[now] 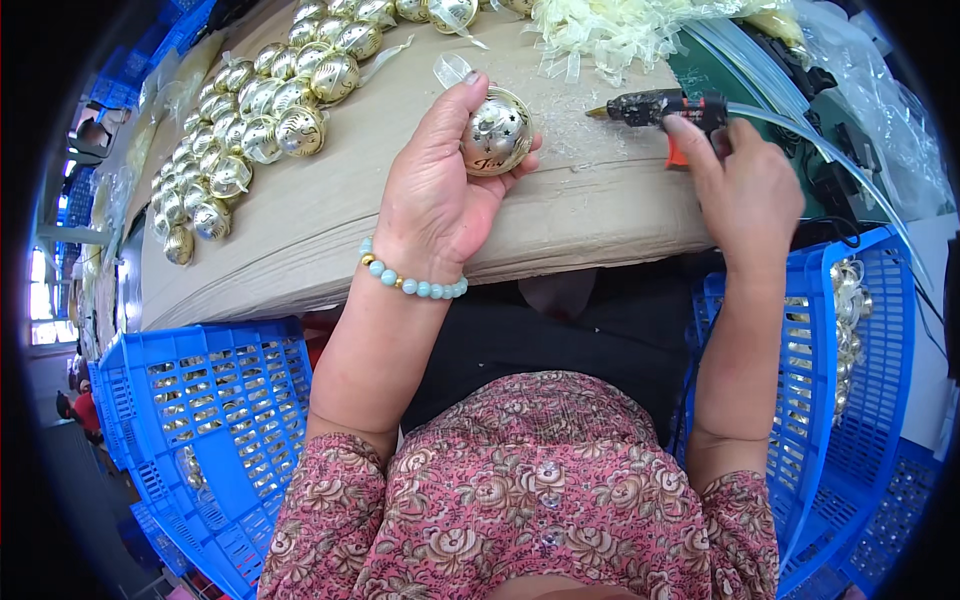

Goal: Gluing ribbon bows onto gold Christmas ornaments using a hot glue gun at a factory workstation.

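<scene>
A shiny gold ball ornament [498, 132] with star cut-outs and dark lettering rests in my left hand [437, 185], thumb on top and fingers curled beneath. A sheer ribbon loop [452, 70] stands up from its top, beside my thumb. My right hand [745, 185] is wrapped round the handle of a black hot glue gun [655, 107] with an orange trigger. The gun's brass nozzle points left toward the ornament, with a gap between them. A long clear glue stick [790, 122] runs out behind the gun.
Rows of gold ball ornaments [262, 110] cover the left of the cardboard-topped table [590, 215]. Cream ribbon pieces [610, 35] are heaped at the back, near more long glue sticks [745, 55]. Blue crates [215, 400] with ornaments stand on both sides of me. Glue scraps litter the cardboard.
</scene>
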`<state>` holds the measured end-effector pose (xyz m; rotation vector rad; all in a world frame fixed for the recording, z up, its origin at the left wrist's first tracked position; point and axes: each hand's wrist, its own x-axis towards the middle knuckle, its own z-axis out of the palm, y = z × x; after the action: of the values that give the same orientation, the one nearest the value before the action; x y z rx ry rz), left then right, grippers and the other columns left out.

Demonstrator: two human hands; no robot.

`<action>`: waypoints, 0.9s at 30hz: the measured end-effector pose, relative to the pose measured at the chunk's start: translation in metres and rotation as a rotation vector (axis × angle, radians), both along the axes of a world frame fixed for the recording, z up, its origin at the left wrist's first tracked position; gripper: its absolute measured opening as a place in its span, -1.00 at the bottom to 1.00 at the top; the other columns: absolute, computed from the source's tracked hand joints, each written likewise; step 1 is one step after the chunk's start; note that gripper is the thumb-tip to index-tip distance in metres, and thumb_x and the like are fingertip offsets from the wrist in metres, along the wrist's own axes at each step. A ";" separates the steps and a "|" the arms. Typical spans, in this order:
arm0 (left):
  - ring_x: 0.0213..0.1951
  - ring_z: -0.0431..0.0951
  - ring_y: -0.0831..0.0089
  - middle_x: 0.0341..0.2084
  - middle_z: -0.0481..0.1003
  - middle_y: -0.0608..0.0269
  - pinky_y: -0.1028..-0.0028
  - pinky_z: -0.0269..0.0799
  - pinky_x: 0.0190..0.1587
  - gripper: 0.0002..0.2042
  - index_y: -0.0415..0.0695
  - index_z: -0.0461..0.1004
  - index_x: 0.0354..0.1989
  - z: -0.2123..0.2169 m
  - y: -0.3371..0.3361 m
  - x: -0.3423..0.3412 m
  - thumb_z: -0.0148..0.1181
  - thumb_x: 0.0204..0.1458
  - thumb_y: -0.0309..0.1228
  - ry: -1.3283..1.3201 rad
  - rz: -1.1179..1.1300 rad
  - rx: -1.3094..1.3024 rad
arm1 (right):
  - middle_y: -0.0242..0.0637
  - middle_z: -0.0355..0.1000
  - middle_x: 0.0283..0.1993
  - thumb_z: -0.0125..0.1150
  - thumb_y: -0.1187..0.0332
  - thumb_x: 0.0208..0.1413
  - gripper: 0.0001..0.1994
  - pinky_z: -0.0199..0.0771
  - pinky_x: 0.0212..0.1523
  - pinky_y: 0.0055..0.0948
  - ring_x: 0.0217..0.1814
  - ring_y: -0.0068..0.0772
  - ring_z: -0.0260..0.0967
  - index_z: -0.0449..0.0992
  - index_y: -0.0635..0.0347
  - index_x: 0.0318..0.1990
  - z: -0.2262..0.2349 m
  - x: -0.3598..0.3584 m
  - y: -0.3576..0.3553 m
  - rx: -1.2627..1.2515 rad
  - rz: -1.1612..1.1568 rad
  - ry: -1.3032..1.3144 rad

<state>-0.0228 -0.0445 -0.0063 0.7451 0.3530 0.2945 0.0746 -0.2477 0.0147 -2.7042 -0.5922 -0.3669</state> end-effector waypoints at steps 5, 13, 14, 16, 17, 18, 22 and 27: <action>-0.31 0.52 0.26 -0.36 0.48 0.15 0.33 0.45 -0.25 -0.79 -0.12 0.39 -0.20 0.002 -0.006 0.001 0.15 0.10 -0.27 -0.005 0.036 0.078 | -0.24 0.48 -0.43 0.36 0.14 -0.11 -0.70 0.38 -0.35 -0.25 -0.39 -0.13 0.39 0.55 0.18 -0.36 0.000 -0.018 0.011 0.320 0.228 -0.510; -0.42 0.50 0.51 -0.50 0.46 0.37 0.49 0.41 -0.33 -0.86 -0.07 0.43 -0.26 -0.007 0.002 0.001 0.16 0.09 -0.31 -0.062 -0.012 0.039 | -0.33 0.39 -0.37 0.37 0.52 -0.26 -0.74 0.26 -0.34 -0.42 -0.34 -0.32 0.26 0.59 0.13 -0.30 -0.024 -0.031 0.075 0.682 0.849 -0.471; -0.44 0.49 0.52 -0.50 0.45 0.38 0.51 0.40 -0.35 -0.87 -0.05 0.42 -0.26 -0.004 -0.002 0.001 0.15 0.09 -0.32 -0.029 0.019 0.020 | -0.33 0.38 -0.38 0.37 0.53 -0.26 -0.75 0.25 -0.35 -0.43 -0.35 -0.33 0.26 0.59 0.13 -0.31 -0.027 -0.031 0.075 0.691 0.826 -0.474; -0.45 0.48 0.53 -0.51 0.45 0.39 0.53 0.40 -0.37 -0.88 -0.04 0.42 -0.26 -0.001 -0.004 -0.001 0.15 0.09 -0.32 0.003 0.051 0.001 | -0.33 0.38 -0.38 0.36 0.54 -0.26 -0.76 0.25 -0.35 -0.44 -0.35 -0.33 0.25 0.59 0.13 -0.33 -0.031 -0.032 0.077 0.700 0.804 -0.478; -0.45 0.48 0.52 -0.50 0.45 0.37 0.52 0.41 -0.36 -0.88 -0.05 0.41 -0.27 -0.001 -0.003 -0.002 0.14 0.10 -0.32 -0.020 0.021 -0.038 | -0.34 0.37 -0.39 0.35 0.54 -0.26 -0.77 0.24 -0.36 -0.44 -0.35 -0.34 0.24 0.58 0.13 -0.34 -0.033 -0.033 0.079 0.716 0.791 -0.475; -0.44 0.48 0.51 -0.48 0.45 0.36 0.50 0.42 -0.36 -0.87 -0.07 0.40 -0.27 -0.001 -0.002 -0.002 0.13 0.10 -0.31 -0.043 -0.009 -0.078 | -0.34 0.37 -0.39 0.35 0.55 -0.26 -0.77 0.24 -0.36 -0.43 -0.36 -0.34 0.24 0.58 0.13 -0.34 -0.035 -0.035 0.080 0.732 0.777 -0.471; -0.42 0.50 0.46 -0.46 0.47 0.31 0.43 0.46 -0.31 -0.85 -0.10 0.38 -0.28 -0.006 0.001 0.002 0.11 0.12 -0.30 -0.094 -0.032 -0.139 | -0.35 0.37 -0.38 0.33 0.57 -0.27 -0.75 0.25 -0.37 -0.42 -0.35 -0.33 0.25 0.59 0.14 -0.33 -0.039 -0.039 0.086 0.721 0.764 -0.497; -0.37 0.53 0.32 -0.44 0.49 0.21 0.35 0.50 -0.27 -0.79 -0.15 0.37 -0.27 -0.005 0.012 0.000 0.08 0.13 -0.25 -0.064 -0.033 -0.165 | -0.34 0.39 -0.36 0.31 0.56 -0.29 -0.70 0.28 -0.36 -0.39 -0.35 -0.31 0.28 0.60 0.15 -0.28 -0.037 -0.052 0.083 0.591 0.796 -0.455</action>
<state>-0.0225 -0.0323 -0.0117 0.5776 0.3007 0.2546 0.0222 -0.1643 -0.0219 -1.6527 -1.3551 -0.7771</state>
